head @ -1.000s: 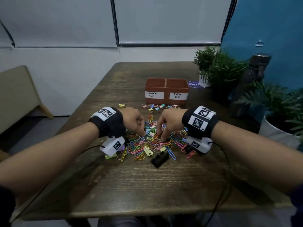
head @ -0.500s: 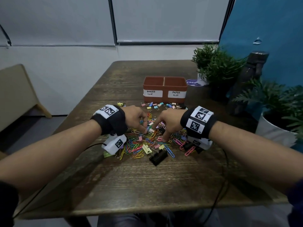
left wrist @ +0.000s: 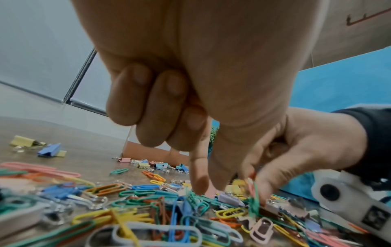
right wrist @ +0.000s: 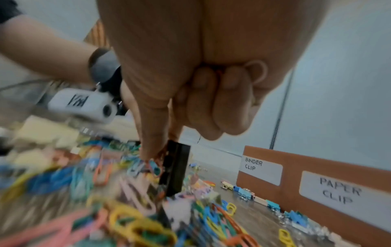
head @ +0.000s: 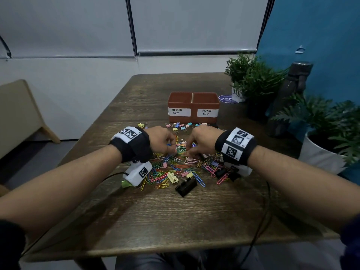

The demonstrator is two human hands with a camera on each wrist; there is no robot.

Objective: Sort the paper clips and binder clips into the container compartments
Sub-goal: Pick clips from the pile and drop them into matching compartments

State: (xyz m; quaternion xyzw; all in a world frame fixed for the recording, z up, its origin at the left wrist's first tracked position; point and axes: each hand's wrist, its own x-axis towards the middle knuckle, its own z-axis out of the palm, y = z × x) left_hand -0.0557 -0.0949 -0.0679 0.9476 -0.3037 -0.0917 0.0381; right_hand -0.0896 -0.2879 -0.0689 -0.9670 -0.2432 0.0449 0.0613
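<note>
A heap of coloured paper clips (head: 175, 168) mixed with small binder clips lies mid-table. Behind it stands a brown two-compartment container (head: 192, 103), labelled BINDER CLIP on the left and PAPER CLIP on the right. My left hand (head: 175, 152) reaches into the heap. Its thumb and index finger (left wrist: 198, 182) pinch at a green paper clip (left wrist: 191, 196), and the other fingers are curled. My right hand (head: 187, 153) is close beside it. It pinches a few paper clips (left wrist: 253, 192) between thumb and index finger. A black binder clip (right wrist: 175, 168) stands just beside those fingers.
A large black binder clip (head: 186, 187) lies at the heap's near edge. Small pastel binder clips (head: 183, 126) line the container's front. Potted plants (head: 251, 80), a white pot (head: 319, 152) and a dark figurine (head: 290, 94) crowd the table's right side. Cables (head: 261, 221) trail off the near edge.
Both hands have drawn closer together and a little farther into the heap. The right fingertips have come up from the heap's near part.
</note>
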